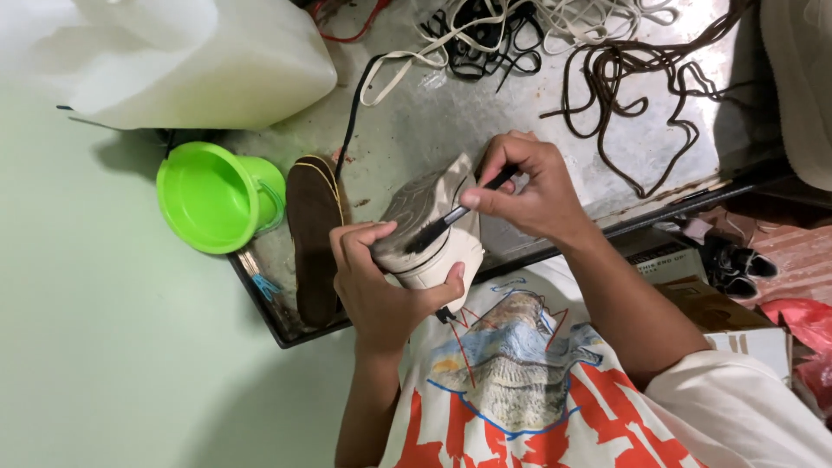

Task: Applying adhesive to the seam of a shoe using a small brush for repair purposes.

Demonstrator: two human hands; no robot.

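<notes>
Now, from the head camera looking down, your left hand [381, 290] is wrapped around the pale cream-and-grey shoe [433, 230], fingers curled over its upper and thumb pressed against the white sole edge, so the shoe sits tilted at the near rim of the dull grey metal tray [451, 121], close to your chest. Your right hand [529, 186] is closed in a pinch on the slim black-handled brush [455, 217], whose dark bristles lie against the side of the shoe. Keep that left grip firm so the shoe cannot twist under the strokes, and let the bristles, not the handle, carry the pressure; short strokes following the seams would likely serve better than long sweeps. Turn the shoe with the left hand rather than bending the right wrist further. Just left of the shoe lies a dark brown insole [314, 238] on the tray, and beside it a bright green plastic cup [212, 198]; brown laces [646, 82] lie tangled well apart at the far side, so mind your elbow near them.
</notes>
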